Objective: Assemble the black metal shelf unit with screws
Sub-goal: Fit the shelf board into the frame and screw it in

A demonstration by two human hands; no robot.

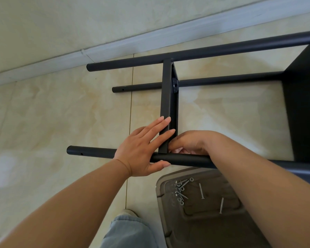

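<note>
The black metal shelf unit lies on its side on the tiled floor. Its near leg tube (pixel 89 152) runs left to right under my hands. A shelf panel (pixel 166 97) stands on edge between the near tube and the far tube (pixel 204 52). My left hand (pixel 145 149) wraps the near tube, fingers flat against the panel's lower end. My right hand (pixel 188 144) is curled at the joint where panel meets tube; what its fingertips pinch is hidden. Loose screws (pixel 182 191) and washers lie in a grey plastic tray (pixel 200 217) below my right forearm.
A third tube (pixel 138 87) with a screw hole lies farther back. A second black panel (pixel 304 108) closes the unit at the right. A white baseboard (pixel 115 49) runs along the wall behind. My jeans-clad knee (pixel 127 231) is at the bottom centre.
</note>
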